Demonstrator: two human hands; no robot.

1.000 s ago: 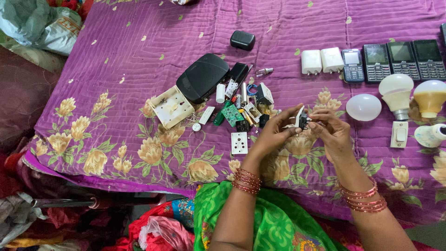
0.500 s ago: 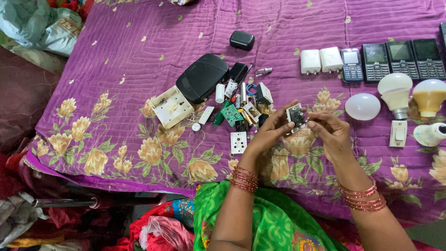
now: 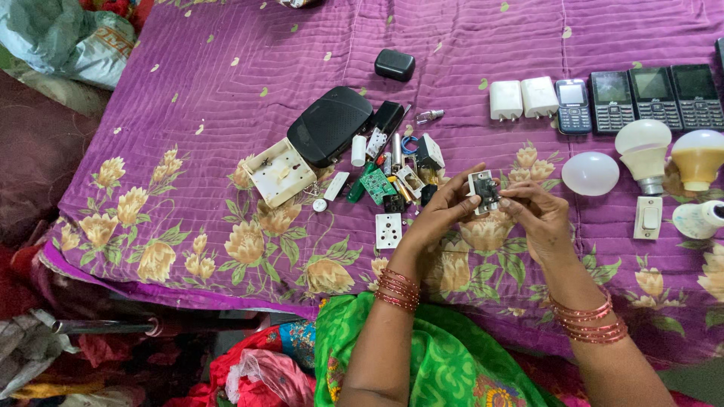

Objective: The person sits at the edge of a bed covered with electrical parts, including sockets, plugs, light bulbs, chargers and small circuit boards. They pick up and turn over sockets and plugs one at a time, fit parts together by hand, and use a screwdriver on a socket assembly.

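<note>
Both hands (image 3: 490, 215) hold the small switch part (image 3: 483, 191) upright, slightly tilted.

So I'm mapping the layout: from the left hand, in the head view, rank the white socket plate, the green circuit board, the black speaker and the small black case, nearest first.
From the left hand:
1. White socket plate, just left of it.
2. Green circuit board, up and left.
3. Black speaker, farther up-left.
4. Small black case, at the top.
</note>
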